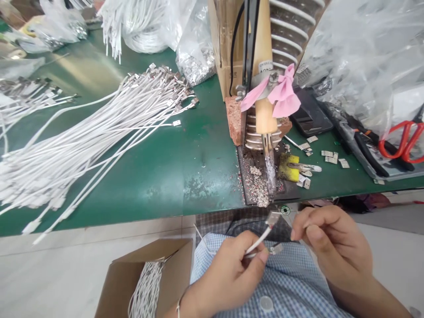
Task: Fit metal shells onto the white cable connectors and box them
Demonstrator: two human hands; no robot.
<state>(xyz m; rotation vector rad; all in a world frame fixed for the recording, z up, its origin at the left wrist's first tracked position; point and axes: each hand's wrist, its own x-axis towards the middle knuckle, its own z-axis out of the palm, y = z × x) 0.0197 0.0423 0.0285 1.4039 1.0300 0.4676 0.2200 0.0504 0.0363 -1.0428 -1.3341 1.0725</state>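
Observation:
My left hand (240, 269) is closed around a white USB cable (261, 239), close to the table's front edge. One metal plug (273, 218) points up from the grip, with a bit of red wire below it. A second metal plug (277, 249) sticks out lower, beside my fingertips. To the right, my right hand (331, 236) has thumb and fingers pinched together; what is between them, if anything, is too small to make out. The tip of a clamped soldering iron (270, 172) hangs just above and between both hands, touching neither.
A large pile of white USB cables (99, 128) covers the green table's (212, 176) left side. Solder crumbs (258, 185), a yellow sponge (289, 168), loose plugs (331, 156), a phone (311, 112) and red-handled scissors (402, 140) surround the iron. A cardboard box (180, 265) of cables stands below.

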